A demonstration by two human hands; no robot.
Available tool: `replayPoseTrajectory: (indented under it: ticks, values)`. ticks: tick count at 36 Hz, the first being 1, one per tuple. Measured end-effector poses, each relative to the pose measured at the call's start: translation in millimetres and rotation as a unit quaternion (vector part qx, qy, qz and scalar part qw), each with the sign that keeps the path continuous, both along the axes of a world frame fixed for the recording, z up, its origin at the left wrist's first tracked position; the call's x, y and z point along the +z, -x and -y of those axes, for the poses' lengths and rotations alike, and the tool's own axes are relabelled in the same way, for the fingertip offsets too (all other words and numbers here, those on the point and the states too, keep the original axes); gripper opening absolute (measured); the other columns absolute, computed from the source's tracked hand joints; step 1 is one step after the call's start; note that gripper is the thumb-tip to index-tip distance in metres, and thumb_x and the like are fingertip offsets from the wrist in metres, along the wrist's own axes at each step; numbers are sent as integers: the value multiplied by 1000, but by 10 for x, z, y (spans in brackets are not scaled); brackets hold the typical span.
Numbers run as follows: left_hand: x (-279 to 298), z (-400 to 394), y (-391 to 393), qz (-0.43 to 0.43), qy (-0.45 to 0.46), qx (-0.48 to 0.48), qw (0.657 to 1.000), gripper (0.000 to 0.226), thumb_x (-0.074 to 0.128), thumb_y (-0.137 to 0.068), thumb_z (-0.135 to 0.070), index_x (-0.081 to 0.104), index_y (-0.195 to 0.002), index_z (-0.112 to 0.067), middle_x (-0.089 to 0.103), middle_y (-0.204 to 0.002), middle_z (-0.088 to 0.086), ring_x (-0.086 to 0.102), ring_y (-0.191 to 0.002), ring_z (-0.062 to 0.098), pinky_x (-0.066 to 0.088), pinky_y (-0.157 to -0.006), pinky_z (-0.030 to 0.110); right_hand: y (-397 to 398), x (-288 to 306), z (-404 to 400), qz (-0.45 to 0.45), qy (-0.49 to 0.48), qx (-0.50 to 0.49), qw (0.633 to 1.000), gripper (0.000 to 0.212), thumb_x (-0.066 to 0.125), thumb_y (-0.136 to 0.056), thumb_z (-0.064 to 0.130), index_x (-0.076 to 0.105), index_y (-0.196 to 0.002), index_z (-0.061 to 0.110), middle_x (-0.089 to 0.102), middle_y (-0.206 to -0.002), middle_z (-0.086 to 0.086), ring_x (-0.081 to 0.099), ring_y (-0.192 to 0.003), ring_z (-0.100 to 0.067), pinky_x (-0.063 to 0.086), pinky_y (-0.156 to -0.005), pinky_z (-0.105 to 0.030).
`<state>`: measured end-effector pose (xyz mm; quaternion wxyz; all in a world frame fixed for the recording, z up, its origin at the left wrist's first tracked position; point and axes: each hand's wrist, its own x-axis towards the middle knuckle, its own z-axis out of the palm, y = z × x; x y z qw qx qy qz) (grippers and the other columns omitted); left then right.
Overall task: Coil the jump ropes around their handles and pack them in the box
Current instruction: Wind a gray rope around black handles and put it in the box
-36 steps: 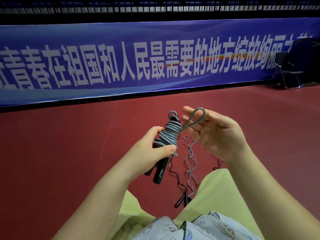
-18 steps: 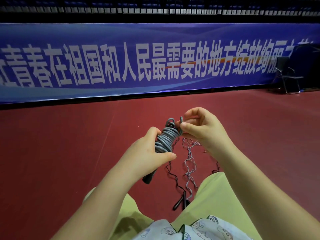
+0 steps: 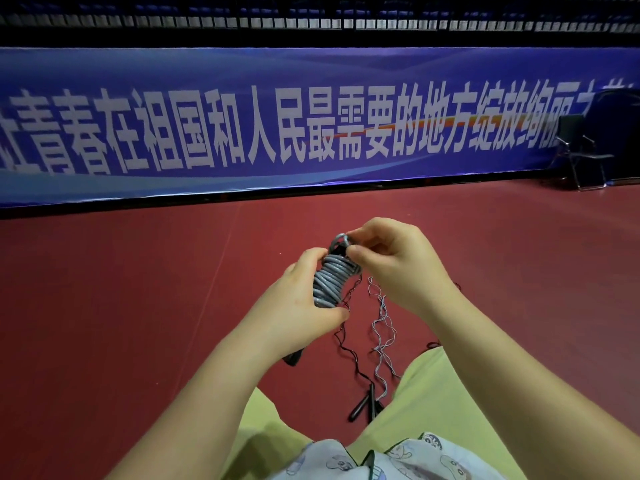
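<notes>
A grey jump rope (image 3: 329, 284) is wound in tight coils around its black handles, whose lower end (image 3: 293, 357) sticks out below my wrist. My left hand (image 3: 301, 303) grips the coiled bundle from the left. My right hand (image 3: 391, 261) pinches the rope's last loop at the top of the bundle. On the red floor between my legs lie two more ropes, a thin black one (image 3: 346, 348) and a pale grey one (image 3: 381, 341), loose and wavy, with black handles (image 3: 363, 405) near my lap. No box is in view.
I sit on a red sports floor (image 3: 138, 306) with my legs in yellow-green trousers (image 3: 433, 410) spread apart. A long blue banner (image 3: 242, 133) runs along the far edge. A black folding chair (image 3: 585, 154) stands at the far right.
My right hand went from open with the rope's end loop lying over its fingers to pinching that loop against the top of the bundle. My left hand kept its grip.
</notes>
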<state>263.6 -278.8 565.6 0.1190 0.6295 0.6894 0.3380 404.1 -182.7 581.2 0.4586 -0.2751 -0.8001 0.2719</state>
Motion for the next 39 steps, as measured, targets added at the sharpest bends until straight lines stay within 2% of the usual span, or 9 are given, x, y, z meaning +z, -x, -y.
replayPoseTrajectory:
  ticks: [4,6,9,14,22,28,30,33,39]
  values:
    - [38,16,-12,81,-52,-42,994,62,74,-76,-28,36,-116,-55,58,-106,-15,62,-86,1,52,-79,26,-10,-49,15,-169,192,95,962,13,62,-90,3,65,-88,15,70,-83,-4,68,-79,-20,57,-78,-39]
    - [37,24,-5,137,-70,-57,987,65,76,-77,-26,35,-116,-57,62,-102,-17,63,-86,-3,52,-80,24,-25,-55,16,-242,289,149,914,11,56,-92,1,62,-92,11,69,-79,-4,68,-72,-20,57,-74,-37]
    - [17,27,21,199,-78,-67,975,72,73,-74,-27,34,-126,-59,66,-103,-10,69,-90,7,54,-89,37,-50,-35,12,-270,347,183,879,8,53,-94,5,59,-93,10,66,-78,-3,67,-67,-16,55,-68,-32]
    - [2,31,15,260,-66,-114,957,73,66,-85,-6,37,-138,-47,68,-105,2,71,-89,16,55,-86,38,-48,-6,0,-259,352,195,878,11,53,-95,5,62,-93,11,64,-77,-3,62,-67,-15,57,-67,-33]
    - [-54,-67,-79,278,-105,-72,952,36,77,-69,-46,55,-98,-49,69,-87,-19,67,-79,-1,53,-71,19,-3,11,91,-237,354,218,878,12,53,-95,5,63,-91,9,67,-77,-5,65,-64,-15,56,-62,-28]
    - [-23,-61,-41,224,-125,-61,965,14,68,-81,-31,63,-91,-40,69,-84,-9,64,-73,0,51,-66,16,-22,49,72,-214,334,188,899,12,54,-94,5,64,-89,10,67,-71,-1,64,-61,-11,57,-60,-26]
    - [-11,-48,-53,238,-129,-74,960,16,66,-88,-18,64,-94,-33,65,-82,-4,63,-66,0,48,-58,14,-35,61,50,-195,336,178,904,12,56,-94,5,65,-87,11,66,-72,-2,62,-62,-13,57,-60,-25]
    - [-32,-56,-29,227,-135,-74,962,26,62,-80,-31,62,-106,-34,63,-95,-1,65,-71,3,51,-64,21,-70,76,19,-155,340,173,911,12,57,-93,5,66,-88,10,66,-77,-5,61,-68,-16,57,-59,-24]
    - [-17,15,-8,183,-110,-131,968,59,56,-79,-38,33,-121,-73,55,-107,-7,65,-89,11,55,-82,31,-164,158,11,-140,335,196,911,12,57,-91,3,67,-87,6,68,-73,-7,64,-62,-15,57,-60,-25]
